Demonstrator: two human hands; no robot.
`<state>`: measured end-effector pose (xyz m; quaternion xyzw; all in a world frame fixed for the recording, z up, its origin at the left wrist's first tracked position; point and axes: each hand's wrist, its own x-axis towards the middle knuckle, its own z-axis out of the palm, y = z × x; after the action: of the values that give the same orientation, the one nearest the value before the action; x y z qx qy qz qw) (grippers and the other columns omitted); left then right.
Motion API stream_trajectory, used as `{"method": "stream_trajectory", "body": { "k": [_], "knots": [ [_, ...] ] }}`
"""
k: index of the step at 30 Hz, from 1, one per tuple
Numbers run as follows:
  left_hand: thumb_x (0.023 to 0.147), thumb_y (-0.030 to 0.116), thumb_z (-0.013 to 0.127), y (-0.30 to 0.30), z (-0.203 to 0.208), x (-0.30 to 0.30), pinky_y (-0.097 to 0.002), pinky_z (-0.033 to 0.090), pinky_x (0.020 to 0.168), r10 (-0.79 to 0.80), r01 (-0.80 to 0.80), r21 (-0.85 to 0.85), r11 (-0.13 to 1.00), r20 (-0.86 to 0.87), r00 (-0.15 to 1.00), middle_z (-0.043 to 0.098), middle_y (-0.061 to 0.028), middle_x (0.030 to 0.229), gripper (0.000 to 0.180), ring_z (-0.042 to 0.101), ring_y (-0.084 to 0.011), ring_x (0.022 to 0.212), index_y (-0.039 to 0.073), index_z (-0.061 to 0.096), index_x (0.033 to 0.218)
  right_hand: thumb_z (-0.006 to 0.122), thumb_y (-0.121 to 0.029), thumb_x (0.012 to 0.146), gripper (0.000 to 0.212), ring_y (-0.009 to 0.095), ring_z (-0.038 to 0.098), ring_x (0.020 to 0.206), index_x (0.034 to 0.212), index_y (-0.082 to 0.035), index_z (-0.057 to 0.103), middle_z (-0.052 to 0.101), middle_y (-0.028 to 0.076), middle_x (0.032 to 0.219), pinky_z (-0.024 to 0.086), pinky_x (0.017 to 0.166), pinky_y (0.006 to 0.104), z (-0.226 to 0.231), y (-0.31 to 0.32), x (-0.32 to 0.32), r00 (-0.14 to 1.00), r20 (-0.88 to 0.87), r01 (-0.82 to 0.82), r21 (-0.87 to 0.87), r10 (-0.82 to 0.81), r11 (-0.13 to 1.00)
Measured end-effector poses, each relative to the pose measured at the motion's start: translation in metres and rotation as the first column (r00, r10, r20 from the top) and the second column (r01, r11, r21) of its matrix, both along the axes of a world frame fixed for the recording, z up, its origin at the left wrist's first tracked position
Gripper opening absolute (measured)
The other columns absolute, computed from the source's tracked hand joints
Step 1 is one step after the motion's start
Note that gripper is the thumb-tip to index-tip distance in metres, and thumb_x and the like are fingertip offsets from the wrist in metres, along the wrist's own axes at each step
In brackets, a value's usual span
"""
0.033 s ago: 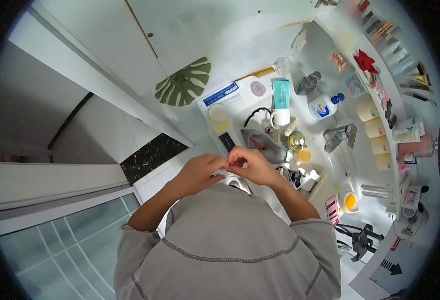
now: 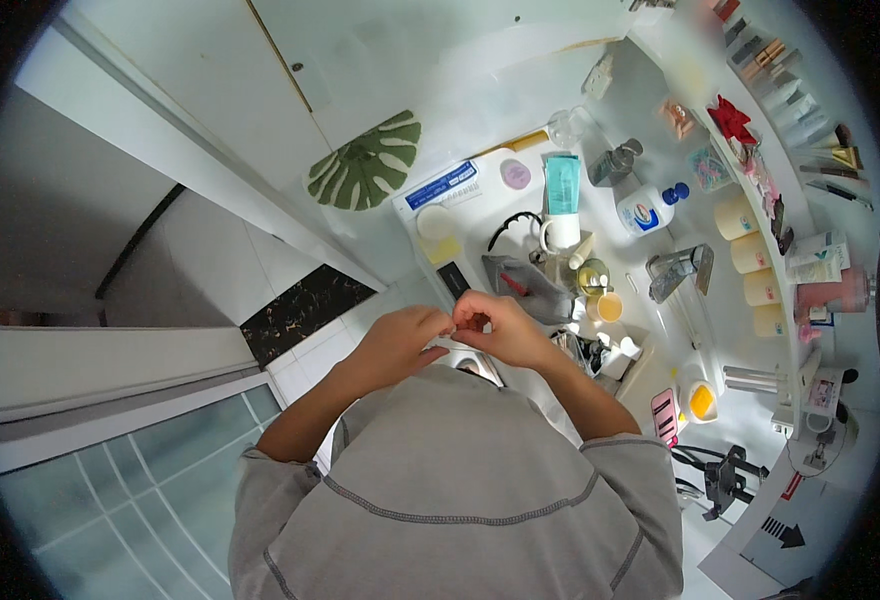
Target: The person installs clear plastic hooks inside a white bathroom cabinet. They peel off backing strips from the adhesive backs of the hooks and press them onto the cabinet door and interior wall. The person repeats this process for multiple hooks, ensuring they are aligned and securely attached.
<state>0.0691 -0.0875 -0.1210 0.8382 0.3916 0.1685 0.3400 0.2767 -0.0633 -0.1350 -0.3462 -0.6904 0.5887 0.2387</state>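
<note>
In the head view, the left hand [image 2: 395, 345] and the right hand [image 2: 505, 332] meet in front of the chest, maybe because small finger work is easier up close. The right thumb and pointer finger curl close together; I cannot tell if either hand pinches something tiny. A flat black box shaped like a bar [image 2: 453, 281] lies just past the fingertips. A soft grey cloth pouch [image 2: 548, 300] is near the right hand, perhaps for easy reach.

The shiny white countertop [image 2: 490, 208] is crowded. A white mug with a handle [image 2: 561, 235] and a white bottle with a blue cap [image 2: 642, 213] are on it. A silver metal tap [image 2: 678, 272] is further right. A green leaf-shaped mat [image 2: 368, 165] is beyond, and a frosted glass door [image 2: 110, 490] is at the lower left.
</note>
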Motion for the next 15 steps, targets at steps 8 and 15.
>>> {"method": "stream_trajectory", "body": {
  "k": [8, 15],
  "knots": [
    [0.083, 0.016, 0.065, 0.017, -0.090, -0.033, -0.0315, 0.047, 0.084, 0.435, -0.315, -0.555, 0.770, 0.096, 0.895, 0.061, -0.0081, 0.096, 0.036, 0.060, -0.0190, 0.091, 0.004, 0.055, 0.115, 0.066, -0.010, 0.078, 0.009, 0.024, 0.061, 0.068, 0.082, -0.004, 0.060, 0.061, 0.010, 0.075, 0.048, 0.064, 0.0314, -0.097, 0.056, -0.003, 0.923, 0.180, 0.311, 0.175, -0.340, 0.934],
    [0.091, 0.017, 0.058, 0.046, -0.160, -0.043, -0.0313, 0.046, 0.092, 0.850, 0.031, -0.893, 0.449, 0.438, 0.292, 0.060, -0.0059, 0.097, 0.032, 0.059, -0.0169, 0.095, -0.002, 0.053, 0.115, 0.061, -0.011, 0.075, 0.009, 0.035, 0.059, 0.079, 0.080, -0.004, 0.064, 0.061, 0.014, 0.084, 0.048, 0.070, 0.0425, -0.159, 0.094, -0.044, 0.797, 0.310, 0.318, 0.514, -0.518, 0.797]
  ]
}}
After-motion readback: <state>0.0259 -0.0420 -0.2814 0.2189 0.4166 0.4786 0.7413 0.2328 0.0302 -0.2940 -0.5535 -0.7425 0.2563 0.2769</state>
